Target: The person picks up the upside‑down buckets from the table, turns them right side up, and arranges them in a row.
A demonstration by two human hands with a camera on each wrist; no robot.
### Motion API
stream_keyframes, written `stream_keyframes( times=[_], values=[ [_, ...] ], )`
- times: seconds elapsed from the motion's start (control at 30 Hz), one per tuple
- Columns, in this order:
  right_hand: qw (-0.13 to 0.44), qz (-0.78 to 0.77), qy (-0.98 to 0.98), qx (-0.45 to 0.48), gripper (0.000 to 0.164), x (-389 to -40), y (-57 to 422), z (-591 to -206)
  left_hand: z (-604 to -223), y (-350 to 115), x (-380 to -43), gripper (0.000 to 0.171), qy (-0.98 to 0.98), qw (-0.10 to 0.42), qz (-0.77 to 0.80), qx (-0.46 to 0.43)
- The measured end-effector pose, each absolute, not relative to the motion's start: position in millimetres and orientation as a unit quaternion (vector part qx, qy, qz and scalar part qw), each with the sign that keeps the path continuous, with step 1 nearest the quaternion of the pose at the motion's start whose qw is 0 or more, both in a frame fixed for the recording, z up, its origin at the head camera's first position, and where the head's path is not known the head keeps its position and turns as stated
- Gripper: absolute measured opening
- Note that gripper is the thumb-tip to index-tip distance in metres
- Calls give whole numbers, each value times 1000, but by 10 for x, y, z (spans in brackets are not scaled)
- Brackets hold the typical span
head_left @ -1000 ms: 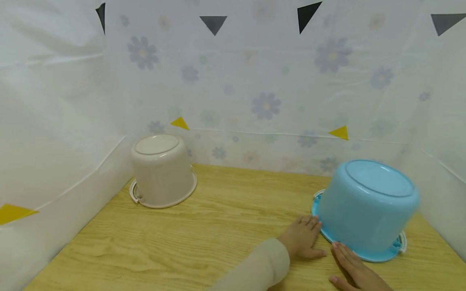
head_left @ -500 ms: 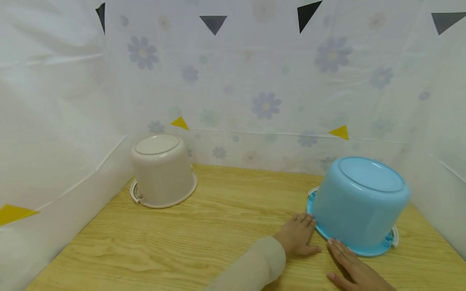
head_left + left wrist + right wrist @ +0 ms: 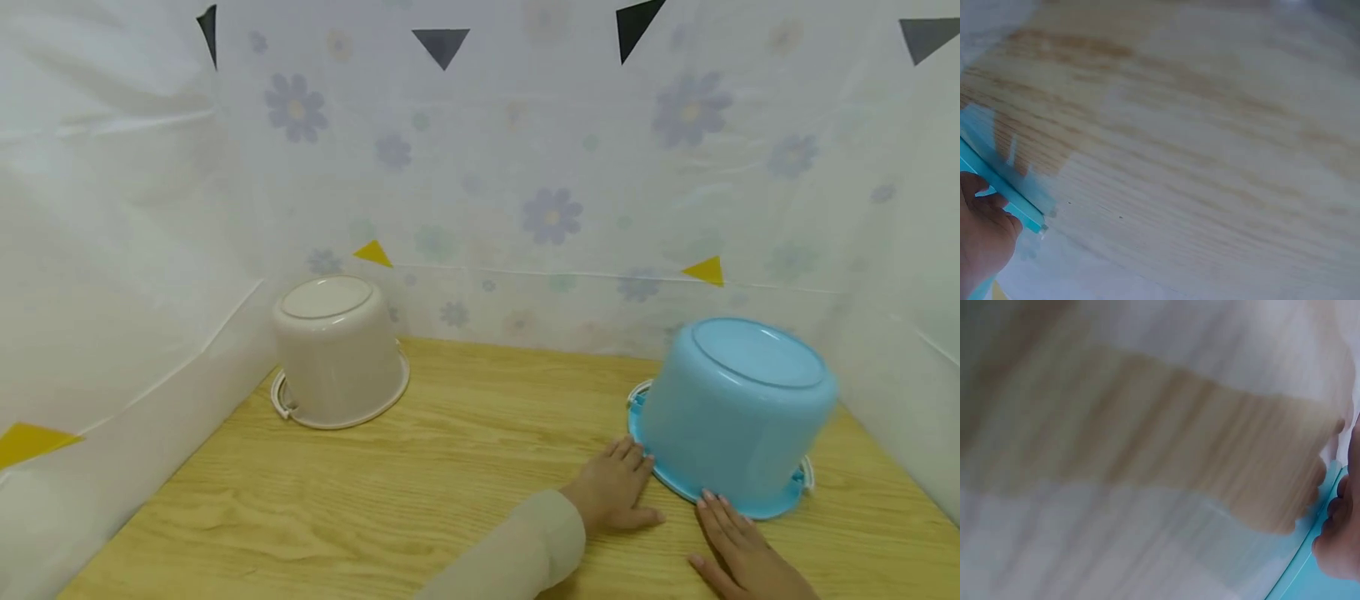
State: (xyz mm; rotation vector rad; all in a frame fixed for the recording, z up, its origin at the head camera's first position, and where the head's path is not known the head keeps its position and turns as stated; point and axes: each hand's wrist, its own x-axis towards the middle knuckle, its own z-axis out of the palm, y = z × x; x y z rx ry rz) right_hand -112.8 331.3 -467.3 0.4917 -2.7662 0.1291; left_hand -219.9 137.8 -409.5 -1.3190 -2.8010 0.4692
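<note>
A light blue bucket [image 3: 731,433] stands upside down on the right side of the wooden table, its rim flat on the surface and its white handle lying low round it. My left hand [image 3: 609,492] lies palm down at the rim's left front, fingers straight, fingertips right at the edge; the left wrist view shows that hand [image 3: 985,234] by the turquoise rim [image 3: 1000,184]. Nearer the front, my right hand [image 3: 750,554] has straight fingers with their tips touching the rim. It also appears in the right wrist view, the hand [image 3: 1340,531] beside the rim [image 3: 1300,556].
Another upturned bucket, beige [image 3: 337,362], stands at the back left of the table [image 3: 420,467], well apart from the blue one. White flower-patterned sheeting [image 3: 480,167] encloses the back and sides, with black and yellow triangles on it.
The blue bucket has slid a little left and away from me. My left hand has shifted slightly left along with it. Lately my right fingertips have moved rightward along the rim. The beige bucket stays put.
</note>
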Motion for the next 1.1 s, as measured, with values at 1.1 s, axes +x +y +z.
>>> stream_keyframes(
  times=[1.1],
  values=[
    [-62,241,-968,43,79,-1258,3574,-4480,-4107,1079,-2238,72,-889,-38,78,-449]
  ],
)
